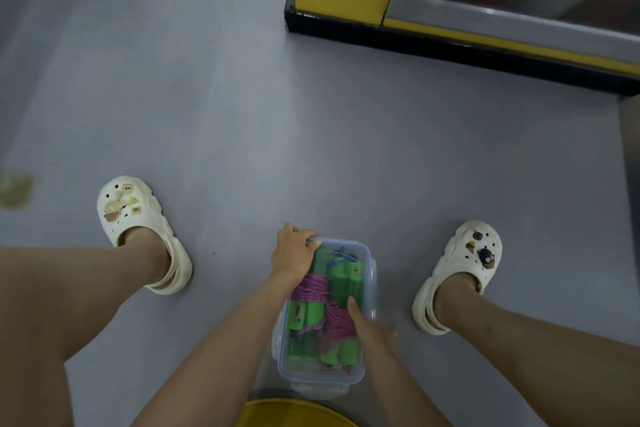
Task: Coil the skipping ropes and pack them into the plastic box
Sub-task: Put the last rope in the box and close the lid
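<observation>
On the floor (242, 132) between the feet sits the plastic box (311, 378), long axis running straight away from the person. Looks nearly done: the coiled skipping ropes (311, 291) lie lengthwise inside. Left hand (294, 253) grips the far corner. Right hand (377, 329) is too blurry, can't tell its grip.

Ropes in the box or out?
In: coiled pink ropes with green handles lie inside the clear box; none on the floor.
</observation>
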### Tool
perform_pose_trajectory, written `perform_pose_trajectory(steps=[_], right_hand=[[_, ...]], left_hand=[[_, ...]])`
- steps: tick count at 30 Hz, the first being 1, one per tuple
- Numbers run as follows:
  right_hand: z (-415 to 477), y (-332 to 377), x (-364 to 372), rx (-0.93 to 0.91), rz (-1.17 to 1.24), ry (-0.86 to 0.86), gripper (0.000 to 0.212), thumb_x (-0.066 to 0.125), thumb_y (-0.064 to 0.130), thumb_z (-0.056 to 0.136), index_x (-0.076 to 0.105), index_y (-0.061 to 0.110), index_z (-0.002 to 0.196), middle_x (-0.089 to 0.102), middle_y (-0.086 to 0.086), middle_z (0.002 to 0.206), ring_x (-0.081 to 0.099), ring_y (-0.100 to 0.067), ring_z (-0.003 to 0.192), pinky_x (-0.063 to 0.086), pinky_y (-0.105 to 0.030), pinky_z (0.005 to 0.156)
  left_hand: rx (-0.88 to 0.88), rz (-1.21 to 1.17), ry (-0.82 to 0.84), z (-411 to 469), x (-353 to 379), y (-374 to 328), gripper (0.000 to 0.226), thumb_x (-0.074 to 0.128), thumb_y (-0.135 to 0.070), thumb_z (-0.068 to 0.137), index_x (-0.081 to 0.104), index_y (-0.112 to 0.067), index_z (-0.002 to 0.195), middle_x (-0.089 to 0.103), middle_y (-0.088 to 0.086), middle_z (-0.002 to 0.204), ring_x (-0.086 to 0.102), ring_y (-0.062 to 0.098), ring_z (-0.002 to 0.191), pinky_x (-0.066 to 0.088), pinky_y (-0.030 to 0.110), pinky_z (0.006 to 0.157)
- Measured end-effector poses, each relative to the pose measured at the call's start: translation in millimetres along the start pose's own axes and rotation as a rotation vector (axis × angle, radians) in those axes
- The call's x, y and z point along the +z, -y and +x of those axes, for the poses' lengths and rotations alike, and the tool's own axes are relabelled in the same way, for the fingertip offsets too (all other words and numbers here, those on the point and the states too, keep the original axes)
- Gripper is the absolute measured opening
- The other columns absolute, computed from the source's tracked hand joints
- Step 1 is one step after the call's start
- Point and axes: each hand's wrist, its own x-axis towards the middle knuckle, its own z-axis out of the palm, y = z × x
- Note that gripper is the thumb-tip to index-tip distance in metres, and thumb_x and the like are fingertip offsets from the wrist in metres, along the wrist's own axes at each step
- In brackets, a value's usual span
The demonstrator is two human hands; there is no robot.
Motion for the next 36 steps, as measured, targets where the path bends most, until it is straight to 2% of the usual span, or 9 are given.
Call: perform_pose_trajectory(steps=[2, 5, 8, 12, 19, 24, 28, 33, 36], right_hand=[[10.6, -9.4, 0.2, 0.042, 0.107, 0.241, 0.098, 0.069, 0.071, 0.060, 0.047, 0.009, 0.133, 0.050, -0.021, 0.136, 0.051, -0.035, 0.123, 0.041, -0.050, 0.104], [7.3, -1.3, -8.7, -0.039, 0.180, 0.306, 0.057, 0.066, 0.049, 0.081, 0.061, 0.005, 0.116, 0.061, -0.020, 0.121, 0.059, -0.035, 0.112, 0.047, -0.048, 0.098], [16.4, 5.6, -14.4, -0.196, 0.156, 0.125, 0.058, 0.085, 0.037, 0.064, 0.068, -0.003, 0.103, 0.070, -0.018, 0.097, 0.068, -0.031, 0.089, 0.057, -0.048, 0.080], [2.3, 45.8, -29.2, -0.401, 0.127, -0.044, 0.024, 0.075, 0.005, 0.073, 0.070, -0.006, 0.094, 0.066, -0.016, 0.078, 0.062, -0.026, 0.077, 0.053, -0.045, 0.077], [-4.0, 102.2, -35.5, -0.562, 0.127, -0.126, 0.031, 0.066, -0.003, 0.079, 0.069, -0.002, 0.109, 0.070, -0.017, 0.105, 0.060, -0.016, 0.086, 0.040, -0.001, 0.055], [-9.5, 115.7, -40.9, -0.475, 0.089, -0.207, 0.030, 0.064, 0.011, 0.087, 0.066, 0.001, 0.115, 0.067, -0.016, 0.116, 0.061, -0.028, 0.110, 0.045, -0.029, 0.090], [-8.8, 114.6, -40.5, -0.572, 0.015, -0.258, 0.022, 0.064, 0.011, 0.087, 0.071, 0.000, 0.104, 0.069, -0.019, 0.108, 0.063, -0.030, 0.105, 0.046, -0.032, 0.089], [-8.1, 118.0, -40.0, -0.652, 0.039, -0.318, 0.020, 0.061, 0.004, 0.087, 0.071, -0.003, 0.102, 0.070, -0.020, 0.102, 0.065, -0.029, 0.098, 0.044, -0.024, 0.080], [-7.0, 126.2, -38.9, -0.690, 0.091, -0.354, 0.020, 0.060, 0.003, 0.086, 0.071, -0.002, 0.103, 0.071, -0.019, 0.101, 0.065, -0.027, 0.096, 0.042, -0.021, 0.078]], left_hand=[[-0.011, 0.015, -0.008, -1.0, 0.0, -1.9, 0.027, 0.052, -0.031, 0.097, 0.066, -0.022, 0.118, 0.045, 0.007, 0.115, 0.043, 0.022, 0.116, 0.042, 0.033, 0.088], [-0.051, 0.004, -0.052, -1.3, -4.2, -0.3, 0.027, 0.050, -0.030, 0.097, 0.066, -0.020, 0.117, 0.045, 0.008, 0.116, 0.043, 0.024, 0.117, 0.042, 0.035, 0.089], [-0.178, -0.095, -0.173, 6.4, -17.4, 13.0, 0.027, 0.051, -0.026, 0.096, 0.066, -0.017, 0.116, 0.047, 0.015, 0.120, 0.045, 0.032, 0.116, 0.041, 0.038, 0.096], [-0.408, -0.254, -0.323, 16.5, -38.7, 38.8, 0.029, 0.051, -0.022, 0.092, 0.068, -0.013, 0.114, 0.055, 0.025, 0.121, 0.050, 0.040, 0.113, 0.041, 0.039, 0.097], [-0.675, -0.411, -0.341, 1.1, -43.1, 53.2, 0.029, 0.047, -0.022, 0.096, 0.057, -0.007, 0.118, 0.042, 0.025, 0.132, 0.047, 0.041, 0.115, 0.041, 0.041, 0.096], [-0.597, -0.362, -0.258, -1.7, -45.8, 57.5, 0.026, 0.044, -0.018, 0.095, 0.055, -0.003, 0.113, 0.045, 0.024, 0.127, 0.050, 0.038, 0.106, 0.048, 0.048, 0.090], [-0.430, -0.096, -0.224, 5.4, -55.3, 51.0, 0.031, 0.039, -0.018, 0.097, 0.056, 0.002, 0.115, 0.050, 0.023, 0.121, 0.052, 0.037, 0.105, 0.042, 0.042, 0.087], [-0.138, -0.066, -0.235, 26.1, -55.9, 23.4, 0.025, 0.042, -0.018, 0.097, 0.061, -0.007, 0.108, 0.055, 0.020, 0.109, 0.058, 0.038, 0.098, 0.041, 0.035, 0.072], [-0.161, -0.015, -0.259, 30.5, -55.2, 14.2, 0.037, 0.037, -0.026, 0.101, 0.051, -0.021, 0.135, 0.053, 0.013, 0.128, 0.054, 0.033, 0.113, 0.043, 0.038, 0.086]])
